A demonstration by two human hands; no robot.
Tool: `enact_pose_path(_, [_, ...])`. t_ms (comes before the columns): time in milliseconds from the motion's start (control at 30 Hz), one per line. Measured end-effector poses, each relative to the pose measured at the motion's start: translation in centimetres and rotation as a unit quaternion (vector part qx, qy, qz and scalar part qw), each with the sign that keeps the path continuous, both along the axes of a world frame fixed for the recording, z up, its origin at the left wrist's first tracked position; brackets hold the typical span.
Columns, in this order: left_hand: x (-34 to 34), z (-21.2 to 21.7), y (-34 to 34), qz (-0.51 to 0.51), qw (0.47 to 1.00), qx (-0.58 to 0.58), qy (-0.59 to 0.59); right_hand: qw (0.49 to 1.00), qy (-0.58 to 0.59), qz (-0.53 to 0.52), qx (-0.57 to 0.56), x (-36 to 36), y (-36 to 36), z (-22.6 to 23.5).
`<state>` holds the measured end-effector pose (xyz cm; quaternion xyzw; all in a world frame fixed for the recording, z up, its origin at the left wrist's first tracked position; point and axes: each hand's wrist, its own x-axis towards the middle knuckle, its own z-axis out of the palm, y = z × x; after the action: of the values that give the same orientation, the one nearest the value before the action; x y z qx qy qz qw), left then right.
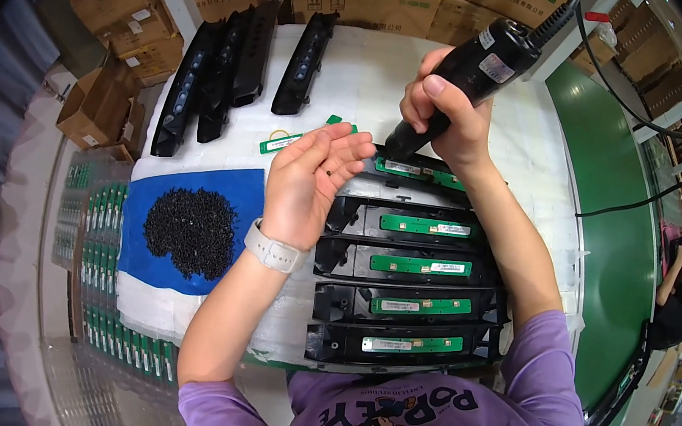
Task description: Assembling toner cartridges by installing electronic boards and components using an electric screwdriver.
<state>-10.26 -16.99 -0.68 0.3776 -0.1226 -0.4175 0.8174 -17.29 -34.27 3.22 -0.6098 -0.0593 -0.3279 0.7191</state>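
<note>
My right hand (452,110) is wrapped around a black electric screwdriver (473,73). The tool slants down to the left, its tip at the left end of a green circuit board (408,168) in the farthest black housing of a row. Beside the tip, my left hand (310,170) is turned palm up, fingers stretched out and slightly cupped. A tiny dark speck, too small to name, lies on its palm. Nearer to me, several more black plastic housings (405,288) lie side by side, each with a green board inside. My hand and the tool partly hide the farthest one.
A heap of small black screws (190,231) lies on a blue mat (252,181) at left. Loose boards (281,144) and more black housings (306,64) lie farther back. Board trays (116,326) stand far left; cartons (367,5) line the back. The tool's cable (596,71) hangs right.
</note>
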Motion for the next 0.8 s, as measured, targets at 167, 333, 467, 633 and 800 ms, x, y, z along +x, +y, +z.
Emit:
enact_pose_path(167, [-0.3, 0.3, 0.2, -0.022, 1.000, -0.001, -0.006, 1.000, 0.004, 0.005, 0.009, 0.3, 0.4, -0.1])
enact_pose_path(333, [0.6, -1.1, 0.2, -0.061, 0.998, -0.021, 0.004, 0.999, 0.040, 0.011, -0.031, 1.1, 0.8, 0.1])
enact_pose_path(467, [1.5, -2.1, 0.4, -0.147, 0.985, -0.086, 0.011, 0.996, 0.065, 0.021, -0.061, 1.9, 1.3, 0.6])
enact_pose_path(633, [0.3, -1.2, -0.6, -0.032, 0.999, -0.017, 0.040, 0.994, 0.068, 0.031, -0.085, 2.0, 1.4, 0.6])
enact_pose_path(800, [0.0, -0.7, -0.9, 0.034, 0.999, 0.023, 0.014, 0.994, 0.042, 0.023, -0.101, 1.6, 1.9, 0.6])
